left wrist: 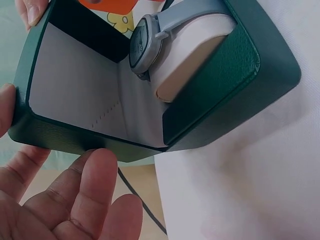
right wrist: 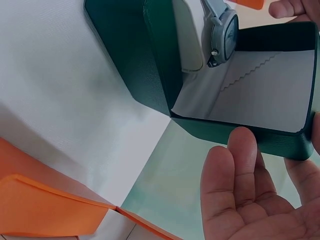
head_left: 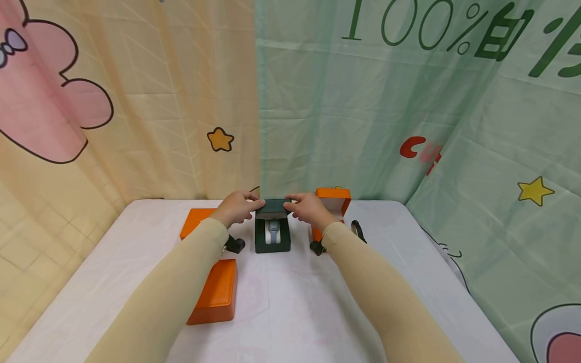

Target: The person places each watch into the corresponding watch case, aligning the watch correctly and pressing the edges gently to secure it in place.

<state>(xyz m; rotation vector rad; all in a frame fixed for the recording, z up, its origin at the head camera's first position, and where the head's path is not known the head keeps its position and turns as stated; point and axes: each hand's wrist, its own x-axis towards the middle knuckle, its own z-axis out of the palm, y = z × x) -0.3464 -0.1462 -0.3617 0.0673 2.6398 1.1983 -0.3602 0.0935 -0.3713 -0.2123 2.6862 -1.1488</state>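
I had the fingers of the left hand [head_left: 237,208] and right hand [head_left: 312,208] pinching opposite edges of the raised lid [head_left: 272,205] of the green box [head_left: 273,249], near the bench's [head_left: 290,307] far edge, room in front, open orange box [head_left: 335,193] to the right

Dark green box [head_left: 273,248], grey-blue watch [head_left: 273,226], orange cases [head_left: 217,290]

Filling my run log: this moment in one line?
left grip: holds lid; right grip: holds lid; green box: open; watch: inside, on cushion
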